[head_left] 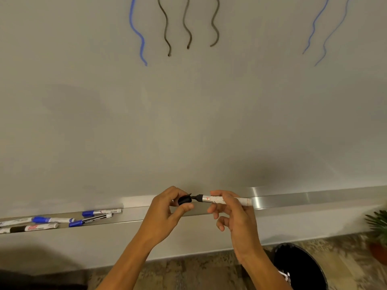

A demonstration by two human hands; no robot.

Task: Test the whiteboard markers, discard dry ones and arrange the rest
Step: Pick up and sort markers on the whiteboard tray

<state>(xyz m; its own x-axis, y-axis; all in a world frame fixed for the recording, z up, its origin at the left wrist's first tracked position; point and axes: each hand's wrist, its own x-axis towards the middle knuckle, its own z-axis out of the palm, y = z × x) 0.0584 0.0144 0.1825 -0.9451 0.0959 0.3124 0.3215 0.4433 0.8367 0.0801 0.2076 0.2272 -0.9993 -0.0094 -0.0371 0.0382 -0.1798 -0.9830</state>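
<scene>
My right hand (pixel 232 212) grips a white-barrelled black marker (pixel 219 199) held level in front of the whiteboard's metal tray (pixel 314 198), its tip pointing left. My left hand (pixel 167 208) pinches the black cap (pixel 184 200) right at that tip; the cap is off or barely touching the nib. Several capped markers (pixel 62 219), blue and black, lie on the tray at the left. The whiteboard (pixel 188 111) carries wavy test strokes at the top: blue ones (pixel 138 32) on the left and right, three dark ones (pixel 188 26) between.
A black waste bin (pixel 299 266) stands on the floor at lower right, under my right forearm, with something white inside. A potted plant (pixel 379 233) is at the right edge. The floor is mottled brown stone.
</scene>
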